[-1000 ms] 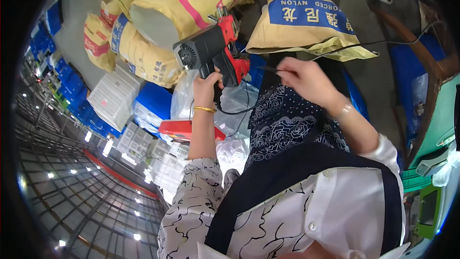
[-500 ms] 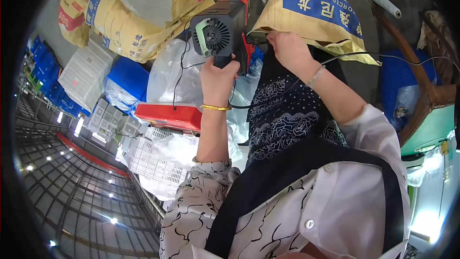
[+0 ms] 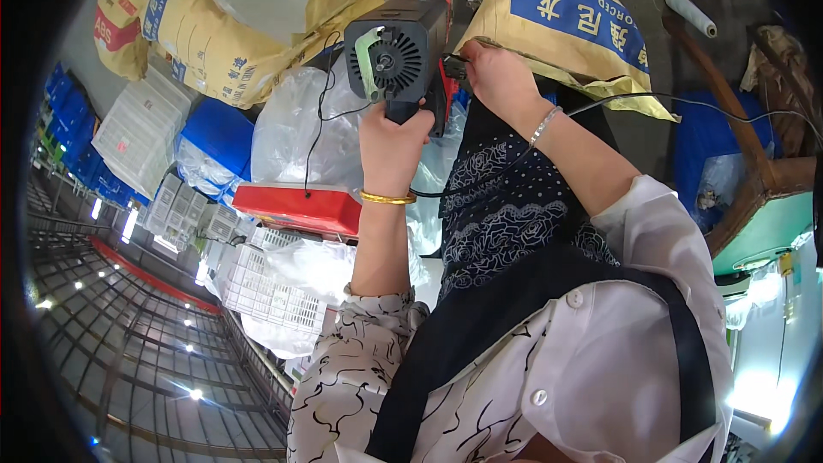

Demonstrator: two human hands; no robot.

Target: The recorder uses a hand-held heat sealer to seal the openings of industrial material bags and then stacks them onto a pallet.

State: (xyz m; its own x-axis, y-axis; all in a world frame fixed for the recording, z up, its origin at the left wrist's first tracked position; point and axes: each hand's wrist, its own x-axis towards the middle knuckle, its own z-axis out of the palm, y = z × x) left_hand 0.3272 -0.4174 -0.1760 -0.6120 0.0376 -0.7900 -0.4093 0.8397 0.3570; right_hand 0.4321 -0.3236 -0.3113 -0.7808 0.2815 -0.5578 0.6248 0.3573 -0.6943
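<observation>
My left hand [image 3: 393, 147] grips the handle of a black and red hand-held power tool [image 3: 401, 56] with a round vented housing, held up in front of me. My right hand [image 3: 497, 77] is at the tool's right side, its fingers pinched at a small part there next to a yellow woven sack [image 3: 566, 17] with a blue band. A black cord [image 3: 651, 103] runs from the tool past my right wrist. A gold bangle sits on my left wrist, a thin bracelet on my right.
Several yellow sacks [image 3: 223, 43] are stacked at the upper left. Clear plastic bags [image 3: 291, 129], a red flat box [image 3: 296, 207], blue bags [image 3: 214, 133] and white plastic crates [image 3: 141, 129] lie below them. A wooden frame [image 3: 737, 120] and blue sheet stand at right.
The tool has come closer and turned so its vented end faces me. My right hand has moved from the thread at the right onto the tool's side.
</observation>
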